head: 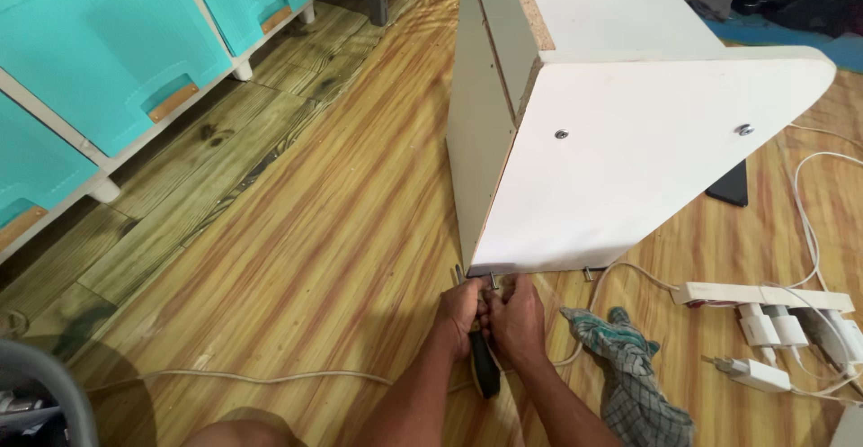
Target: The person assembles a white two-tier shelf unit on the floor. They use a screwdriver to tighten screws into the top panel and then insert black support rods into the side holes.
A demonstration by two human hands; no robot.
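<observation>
A white chipboard furniture piece (pixel 620 159) stands on its side on the wooden floor, with two screw heads (pixel 561 133) showing on its rounded panel. Both my hands meet at its lower near corner. My left hand (pixel 460 310) and my right hand (pixel 518 314) are closed together around a dark-handled tool (pixel 485 366), likely a screwdriver, whose tip points at a metal fitting (pixel 491 278) under the panel's bottom edge. The tool's tip is hidden between my fingers.
A checked cloth (pixel 634 375) lies right of my hands. A white power strip (pixel 764 299) with several plugs and cables sits at the right. A thin white cable (pixel 270 377) crosses the floor. Turquoise drawers (pixel 108 42) stand at the left; a dark flat device (pixel 730 186) lies behind the panel.
</observation>
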